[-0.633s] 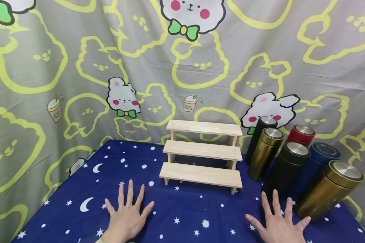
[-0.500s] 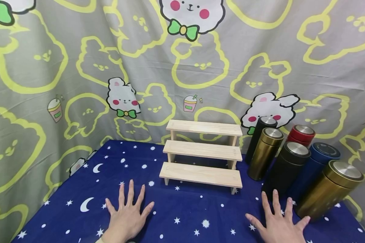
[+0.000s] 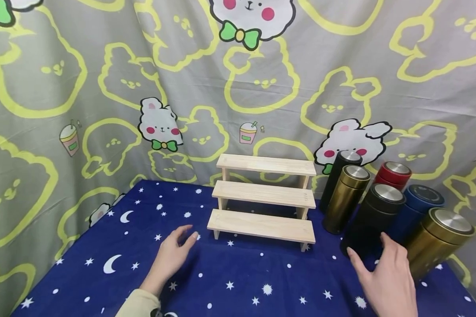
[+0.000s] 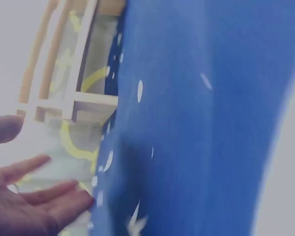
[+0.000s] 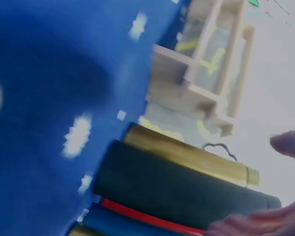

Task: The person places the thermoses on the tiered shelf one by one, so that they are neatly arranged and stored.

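In the head view my right hand (image 3: 388, 279) hovers in front of the black bottle (image 3: 374, 220), thumb and fingers spread apart around nothing; the large gold bottle (image 3: 438, 242) is beside it. The right wrist view shows these fingers (image 5: 270, 221) near the dark bottle (image 5: 177, 187); whether they touch cannot be told. My left hand (image 3: 172, 253) is raised over the blue cloth (image 3: 222, 286), left of the three-step wooden stand (image 3: 262, 224), fingers loosely bent and holding nothing. The left wrist view shows its fingers (image 4: 54, 196) apart.
Behind the black bottle stand a slimmer gold bottle (image 3: 345, 202), a thin black bottle (image 3: 333, 185), a red bottle (image 3: 390, 176) and a blue bottle (image 3: 414, 211). A patterned curtain (image 3: 198, 88) hangs behind the stand and down the left side.
Both hands were spread flat, palms down. They have lifted and turned, the left with its fingers bent, the right shifting slightly right towards the bottles. The head view has tilted slightly.
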{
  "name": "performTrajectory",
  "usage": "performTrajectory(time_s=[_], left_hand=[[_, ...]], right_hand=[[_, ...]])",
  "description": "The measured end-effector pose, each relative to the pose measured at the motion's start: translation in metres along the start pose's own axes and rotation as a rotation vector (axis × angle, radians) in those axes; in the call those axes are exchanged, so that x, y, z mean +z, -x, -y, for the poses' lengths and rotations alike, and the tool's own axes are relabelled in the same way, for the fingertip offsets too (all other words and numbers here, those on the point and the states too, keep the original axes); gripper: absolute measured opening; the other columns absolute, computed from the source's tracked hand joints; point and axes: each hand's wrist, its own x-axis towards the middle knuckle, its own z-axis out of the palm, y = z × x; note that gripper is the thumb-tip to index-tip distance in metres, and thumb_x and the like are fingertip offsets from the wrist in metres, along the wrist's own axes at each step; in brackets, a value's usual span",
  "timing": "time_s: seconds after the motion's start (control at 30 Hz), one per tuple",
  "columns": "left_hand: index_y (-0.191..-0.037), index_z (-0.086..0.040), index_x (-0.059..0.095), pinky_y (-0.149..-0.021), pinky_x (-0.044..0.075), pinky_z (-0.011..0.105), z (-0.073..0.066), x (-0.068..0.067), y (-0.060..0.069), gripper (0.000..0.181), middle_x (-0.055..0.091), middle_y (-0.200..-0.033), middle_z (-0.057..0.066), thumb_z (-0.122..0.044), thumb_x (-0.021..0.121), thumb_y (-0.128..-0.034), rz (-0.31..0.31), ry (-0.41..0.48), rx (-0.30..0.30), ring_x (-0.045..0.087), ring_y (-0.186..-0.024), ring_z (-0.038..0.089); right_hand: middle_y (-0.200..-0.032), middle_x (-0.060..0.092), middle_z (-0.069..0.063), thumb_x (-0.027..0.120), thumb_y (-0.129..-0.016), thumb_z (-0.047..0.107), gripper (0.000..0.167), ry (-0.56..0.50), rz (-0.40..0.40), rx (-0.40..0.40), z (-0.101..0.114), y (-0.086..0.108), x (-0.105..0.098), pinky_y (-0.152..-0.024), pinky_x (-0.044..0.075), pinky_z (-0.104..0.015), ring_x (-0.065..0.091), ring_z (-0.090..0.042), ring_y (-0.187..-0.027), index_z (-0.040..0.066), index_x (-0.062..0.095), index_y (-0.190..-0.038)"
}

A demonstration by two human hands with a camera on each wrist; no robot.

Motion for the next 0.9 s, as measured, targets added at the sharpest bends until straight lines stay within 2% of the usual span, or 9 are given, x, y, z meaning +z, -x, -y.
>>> performTrajectory(time_s=[0.1,0.2,0.37,0.47,0.67,0.9], left_hand=[[-0.13,-0.003,0.061,-0.097,0.045,0.051,0.002,0.008,-0.011,0.037,0.06,-0.127,0.021,-0.022,0.061,-0.0985,0.005,0.192,-0.025,0.056,-0.118,0.035],[-0.127,-0.004,0.064,-0.096,0.047,0.046,0.003,0.017,-0.02,0.031,0.062,-0.124,0.019,-0.014,0.061,-0.098,0.035,0.382,-0.089,0.058,-0.115,0.031],[-0.127,0.0,0.064,-0.098,0.046,0.043,0.005,0.03,-0.035,0.032,0.059,-0.128,0.023,-0.009,0.063,-0.0967,0.08,0.639,-0.169,0.056,-0.118,0.032],[-0.125,0.002,0.065,-0.097,0.047,0.041,0.004,0.037,-0.042,0.032,0.06,-0.125,0.023,-0.009,0.065,-0.0953,0.071,0.717,-0.185,0.059,-0.115,0.031],[-0.12,0.005,0.067,-0.092,0.05,0.039,-0.002,0.05,-0.051,0.031,0.061,-0.125,0.023,-0.01,0.069,-0.0929,0.037,0.796,-0.192,0.062,-0.108,0.027],[-0.123,0.004,0.066,-0.098,0.045,0.043,-0.004,0.065,-0.057,0.036,0.057,-0.132,0.022,-0.014,0.071,-0.0917,0.051,0.844,-0.223,0.057,-0.116,0.029]], right_hand=[[-0.138,0.025,-0.039,0.07,-0.088,0.048,0.102,-0.011,0.043,0.093,0.002,-0.009,-0.002,-0.1,0.029,-0.068,0.031,-0.054,-0.122,-0.012,0.014,-0.149],[-0.141,0.02,-0.039,0.07,-0.087,0.051,0.109,-0.036,0.044,0.153,0.004,-0.016,0.0,-0.098,0.03,-0.069,0.032,-0.056,-0.12,-0.011,0.006,-0.151],[-0.144,0.019,-0.038,0.073,-0.084,0.052,0.114,-0.089,-0.023,0.16,0.004,-0.023,0.009,-0.096,0.032,-0.07,0.036,-0.059,-0.117,-0.008,0.004,-0.152],[-0.146,0.019,-0.037,0.075,-0.082,0.053,0.116,-0.106,-0.049,0.148,0.002,-0.025,0.014,-0.097,0.03,-0.07,0.033,-0.058,-0.122,-0.006,0.004,-0.153],[-0.148,0.016,-0.036,0.072,-0.083,0.057,0.118,-0.113,-0.05,0.184,-0.002,-0.031,0.021,-0.099,0.028,-0.069,0.031,-0.057,-0.124,-0.005,0.0,-0.153],[-0.138,0.025,-0.039,0.076,-0.083,0.042,0.114,-0.178,-0.113,0.146,-0.013,-0.032,0.034,-0.094,0.031,-0.068,0.037,-0.059,-0.115,-0.007,0.0,-0.152]])
